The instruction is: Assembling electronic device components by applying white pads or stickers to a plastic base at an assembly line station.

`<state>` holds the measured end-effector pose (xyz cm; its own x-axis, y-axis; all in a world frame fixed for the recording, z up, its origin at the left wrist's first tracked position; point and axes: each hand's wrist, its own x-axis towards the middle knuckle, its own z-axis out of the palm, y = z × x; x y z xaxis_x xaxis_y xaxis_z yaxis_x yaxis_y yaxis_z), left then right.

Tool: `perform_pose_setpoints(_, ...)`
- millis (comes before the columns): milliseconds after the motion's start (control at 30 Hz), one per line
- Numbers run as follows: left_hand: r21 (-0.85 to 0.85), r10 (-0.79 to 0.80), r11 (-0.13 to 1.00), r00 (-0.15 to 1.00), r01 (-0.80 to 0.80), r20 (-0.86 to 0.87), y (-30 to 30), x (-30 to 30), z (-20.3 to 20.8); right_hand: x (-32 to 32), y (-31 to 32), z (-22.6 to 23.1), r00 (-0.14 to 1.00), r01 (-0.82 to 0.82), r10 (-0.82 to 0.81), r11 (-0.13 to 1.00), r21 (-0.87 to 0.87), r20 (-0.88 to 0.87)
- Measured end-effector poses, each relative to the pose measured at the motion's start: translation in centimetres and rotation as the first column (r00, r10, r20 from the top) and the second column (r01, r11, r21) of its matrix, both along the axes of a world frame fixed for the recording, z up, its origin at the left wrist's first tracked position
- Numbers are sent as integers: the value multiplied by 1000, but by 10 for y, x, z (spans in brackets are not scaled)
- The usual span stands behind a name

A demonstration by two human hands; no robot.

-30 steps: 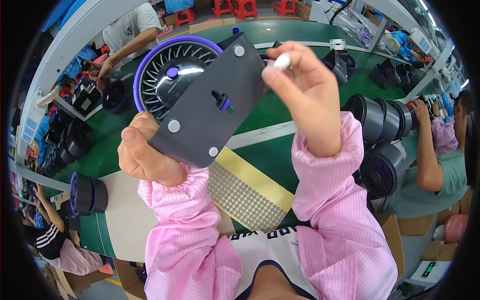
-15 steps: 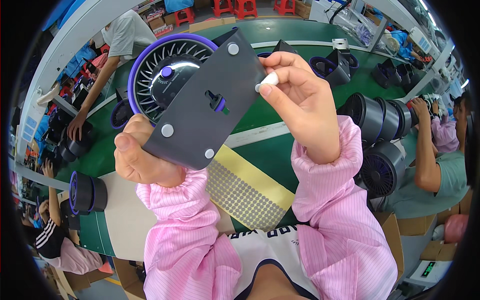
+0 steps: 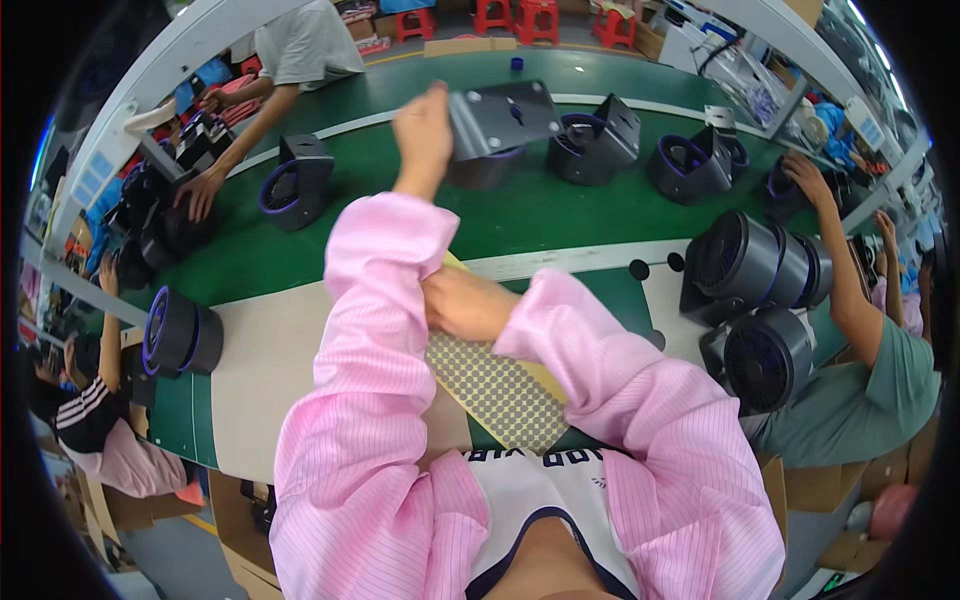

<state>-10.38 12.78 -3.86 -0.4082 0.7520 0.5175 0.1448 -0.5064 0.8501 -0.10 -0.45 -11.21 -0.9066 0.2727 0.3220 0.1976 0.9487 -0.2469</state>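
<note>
Out over the green work surface, my left hand (image 3: 424, 138) grips one end of a small desk fan, closed on the edge of its dark grey base plate (image 3: 490, 108). That plate faces up, with pale round pads at its corners and a cut-out in the middle. Beneath it, the fan's round housing (image 3: 485, 172) is blurred. Closer to me, my right hand (image 3: 470, 303) lies over a yellow sheet (image 3: 500, 395) covered in rows of small grey round pads. My left sleeve hides the fingers of that hand.
Several similar fans, among them one fan (image 3: 296, 183) and another fan (image 3: 593, 140), stand along the green surface (image 3: 380, 180). More fans (image 3: 745, 260) are stacked at right, beside a co-worker's arm (image 3: 835, 250). A second co-worker's hand (image 3: 203, 190) touches dark parts at left. Black discs (image 3: 639, 269) lie nearby.
The fan has moved away from me to the far side in my left hand. My right hand has left the plate's corner, where it held a white pad, and come down to the yellow sheet.
</note>
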Motion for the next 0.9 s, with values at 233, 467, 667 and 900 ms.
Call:
perform_pose_setpoints(233,-79,59,995,998,-59,-6,34,11,-104,-22,-4,-79,956,-100,22,962,-255,-291)
perform_pose_setpoints(467,450,921,313,152,-837,-358,35,-123,-98,-20,-4,-73,986,102,-101,995,5,-136)
perform_pose_setpoints(667,-29,611,649,543,-761,-576,36,-177,-115,-19,0,-74,990,107,-100,991,79,-97)
perform_pose_setpoints(900,-93,738,672,656,-734,160,3,-160,-45,-25,-5,-81,989,84,-76,995,62,-125)
